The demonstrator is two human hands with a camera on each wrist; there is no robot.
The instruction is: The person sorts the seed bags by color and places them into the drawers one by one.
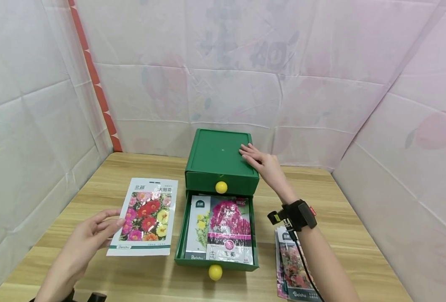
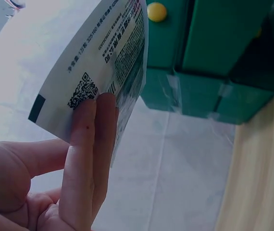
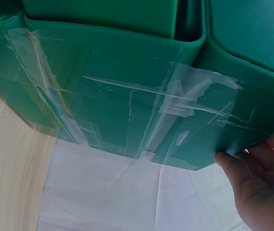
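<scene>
Head view: left hand point(image 1: 90, 235) pinching seed packet point(image 1: 145, 216); right hand point(image 1: 260, 161) flat, fingers straight, on green box point(image 1: 219, 157).

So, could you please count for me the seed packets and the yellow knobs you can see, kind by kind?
Seed packets with flower pictures: 4 at least — one held by the left hand, two in the open drawer, and a stack of unclear number by the right forearm.
Round yellow knobs: 2.
Total: 6.
</scene>
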